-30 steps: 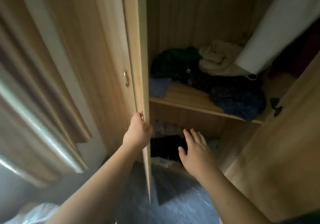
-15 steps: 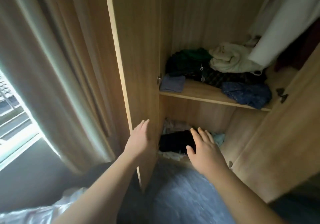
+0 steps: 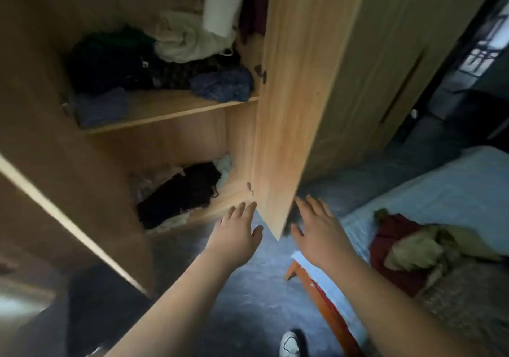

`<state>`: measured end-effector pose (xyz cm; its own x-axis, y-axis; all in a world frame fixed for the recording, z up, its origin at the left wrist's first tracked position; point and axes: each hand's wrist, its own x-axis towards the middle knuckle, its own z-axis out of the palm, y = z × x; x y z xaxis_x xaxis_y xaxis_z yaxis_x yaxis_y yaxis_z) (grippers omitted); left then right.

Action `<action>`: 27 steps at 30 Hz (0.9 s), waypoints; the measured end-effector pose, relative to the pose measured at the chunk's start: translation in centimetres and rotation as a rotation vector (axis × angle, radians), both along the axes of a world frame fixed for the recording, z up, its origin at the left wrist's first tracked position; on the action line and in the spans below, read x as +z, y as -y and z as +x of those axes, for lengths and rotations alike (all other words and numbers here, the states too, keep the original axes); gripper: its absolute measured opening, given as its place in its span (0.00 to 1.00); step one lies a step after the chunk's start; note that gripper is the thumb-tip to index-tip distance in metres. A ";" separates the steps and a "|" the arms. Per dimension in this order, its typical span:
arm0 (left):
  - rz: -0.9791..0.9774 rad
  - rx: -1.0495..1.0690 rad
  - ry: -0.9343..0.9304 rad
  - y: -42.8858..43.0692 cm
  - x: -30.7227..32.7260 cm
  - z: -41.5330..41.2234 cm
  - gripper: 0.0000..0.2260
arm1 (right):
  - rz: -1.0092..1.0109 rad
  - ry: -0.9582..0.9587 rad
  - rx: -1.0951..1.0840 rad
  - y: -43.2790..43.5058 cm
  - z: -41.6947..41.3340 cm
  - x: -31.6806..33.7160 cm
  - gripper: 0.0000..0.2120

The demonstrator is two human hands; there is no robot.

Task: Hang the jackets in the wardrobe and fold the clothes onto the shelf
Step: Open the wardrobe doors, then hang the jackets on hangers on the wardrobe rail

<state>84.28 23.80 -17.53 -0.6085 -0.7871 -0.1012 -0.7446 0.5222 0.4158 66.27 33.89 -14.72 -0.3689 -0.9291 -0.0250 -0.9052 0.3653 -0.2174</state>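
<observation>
The wooden wardrobe stands open. Its shelf [image 3: 170, 112] carries a heap of unfolded clothes [image 3: 154, 61]: dark, cream and blue pieces. More crumpled dark clothes [image 3: 181, 188] lie in the bottom compartment. A white garment [image 3: 223, 1] hangs above the shelf. The right door [image 3: 292, 103] swings out edge-on between my hands. My left hand [image 3: 237, 231] is open, fingers spread, just left of the door's lower edge. My right hand [image 3: 319, 227] is open on the door's other side, close to its face. A red jacket with a fur trim [image 3: 399, 243] lies on the bed.
The left door [image 3: 63, 191] stands open at the left. A bed with a pale blue sheet [image 3: 451, 188] and an orange wooden frame [image 3: 325, 298] fills the right. The floor is dark grey. My white shoe [image 3: 289, 343] shows at the bottom. A doorway is at the far right.
My view has swung right, from the left door to the right door. My left hand has let go of the left door; both hands now flank the right door's lower edge.
</observation>
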 end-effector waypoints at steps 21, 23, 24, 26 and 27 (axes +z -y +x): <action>-0.047 -0.821 0.024 -18.0 -1.5 -42.0 0.27 | -0.012 0.037 -0.822 -30.9 -30.1 -5.4 0.33; -0.030 -0.848 0.032 -19.8 -1.6 -46.6 0.26 | -0.012 0.063 -0.847 -32.9 -34.0 -5.4 0.33; -0.018 -0.861 0.034 -20.8 -1.6 -48.7 0.26 | -0.013 0.076 -0.859 -33.9 -35.8 -5.3 0.32; 0.033 -0.872 0.029 -22.3 -1.9 -52.9 0.26 | -0.022 0.100 -0.870 -35.5 -39.5 -5.4 0.30; 0.051 -0.867 0.018 -23.0 -1.9 -54.8 0.26 | -0.020 0.116 -0.866 -36.2 -41.3 -5.8 0.30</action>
